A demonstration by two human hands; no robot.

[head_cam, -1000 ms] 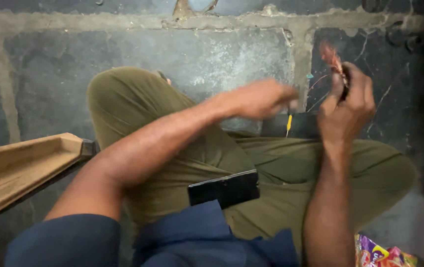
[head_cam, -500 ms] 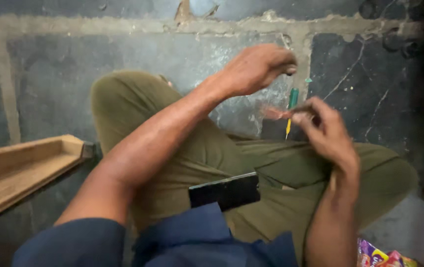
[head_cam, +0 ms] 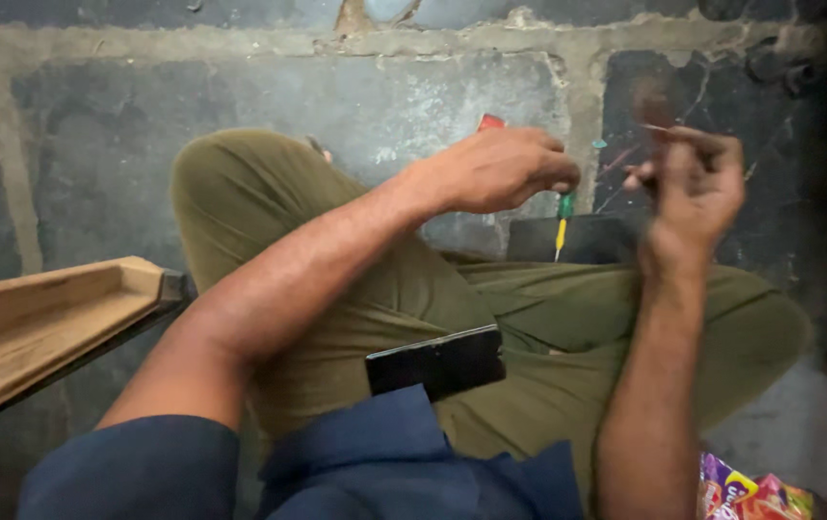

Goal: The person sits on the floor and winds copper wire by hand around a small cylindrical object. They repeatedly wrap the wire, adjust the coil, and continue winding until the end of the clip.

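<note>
The left hand [head_cam: 505,169] is pinching a green-yellow screwdriver [head_cam: 562,223]; the blurred right hand [head_cam: 688,183], at three o'clock, is clamping something thin. Steadier hands would help.

Dark stone floor [head_cam: 240,106], pale mortar joints; dim light.

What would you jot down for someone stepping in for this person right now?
Left hand: closed, knuckles up, held over the stone floor above the left knee; what it grips is hidden.
Right hand: raised and blurred, pinching a thin reddish piece at the fingertips.
Screwdriver, green and yellow: lies on the floor between the hands, untouched, beside a dark flat block.
Black phone: on the lap.
Wooden tray: at the left. Bright wrappers: lower right.
Done or left: cannot be told from this view.
</note>
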